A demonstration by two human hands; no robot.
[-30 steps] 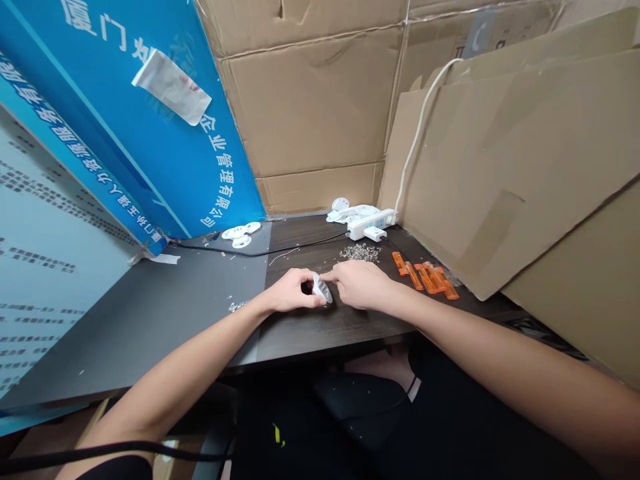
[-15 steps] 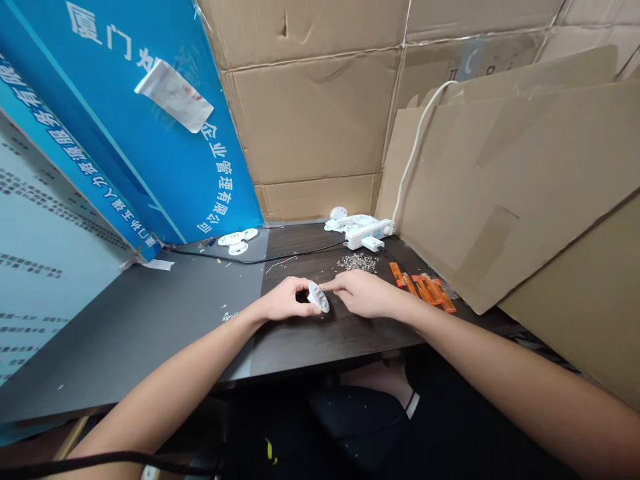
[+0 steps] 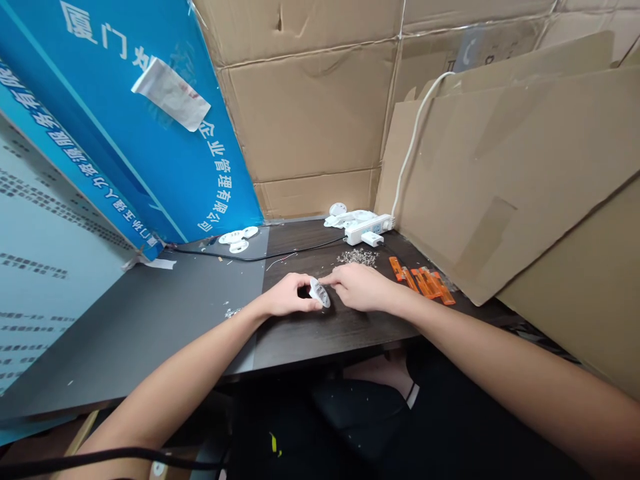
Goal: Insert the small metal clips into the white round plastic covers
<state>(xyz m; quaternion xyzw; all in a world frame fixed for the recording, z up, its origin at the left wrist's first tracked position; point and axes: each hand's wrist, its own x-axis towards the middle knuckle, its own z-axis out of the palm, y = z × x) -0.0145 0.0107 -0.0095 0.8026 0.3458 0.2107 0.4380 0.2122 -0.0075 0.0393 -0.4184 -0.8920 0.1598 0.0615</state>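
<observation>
My left hand (image 3: 293,294) pinches a white round plastic disc (image 3: 320,293) by its edges, thumb below and fingers above. The disc is tilted, and dark slots show on its face. My right hand (image 3: 357,287) is at the disc's right side, index finger stretched to its upper edge and the other fingers curled in. Whether a small part sits under that fingertip is too small to tell. Just beyond the right hand lies a pile of tiny shiny metal pieces (image 3: 359,257). A smaller scatter of such bits (image 3: 231,313) lies left of my left wrist.
White slotted discs (image 3: 239,239) lie at the back left, with more white plastic parts (image 3: 350,219) beside a white power strip (image 3: 369,230). Orange packets (image 3: 425,281) lie on the right. A black cable (image 3: 265,257) crosses the dark table (image 3: 300,340). Cardboard panels (image 3: 500,173) stand behind.
Both hands keep nearly the same pose at the disc. The view has shifted slightly, and the disc's slotted face appears turned a little.
</observation>
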